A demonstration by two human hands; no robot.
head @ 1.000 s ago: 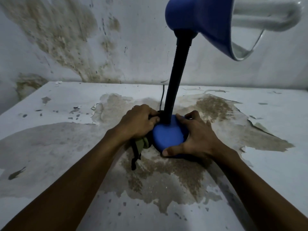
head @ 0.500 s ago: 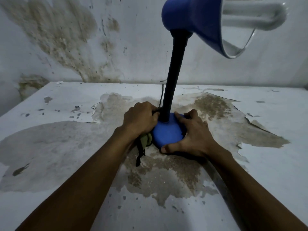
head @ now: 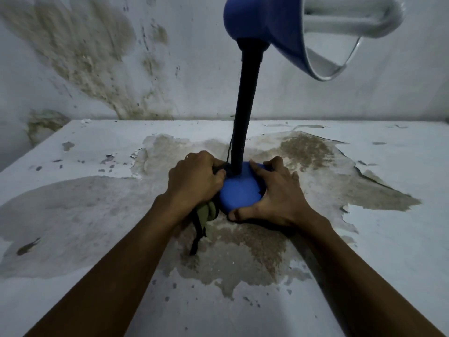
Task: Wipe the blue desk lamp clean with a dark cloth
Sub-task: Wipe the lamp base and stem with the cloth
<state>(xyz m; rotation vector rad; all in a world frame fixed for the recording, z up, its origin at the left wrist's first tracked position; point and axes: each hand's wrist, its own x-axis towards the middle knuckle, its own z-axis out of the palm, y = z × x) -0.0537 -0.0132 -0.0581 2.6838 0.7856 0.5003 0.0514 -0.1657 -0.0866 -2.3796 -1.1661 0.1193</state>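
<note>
So the blue desk lamp with the black gooseneck (head: 243, 113) sits mid-worktop (head: 73, 215). Left hand (head: 194, 181), fingers balled around the dark, olive-edged cloth (head: 205, 214), scrubs the base's left side; right hand (head: 277, 193) clamps the base. Next up, probably the neck and shade.

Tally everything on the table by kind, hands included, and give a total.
Lamp: 1
Cloth: 1
Hands: 2, left and right
Total: 4
</note>
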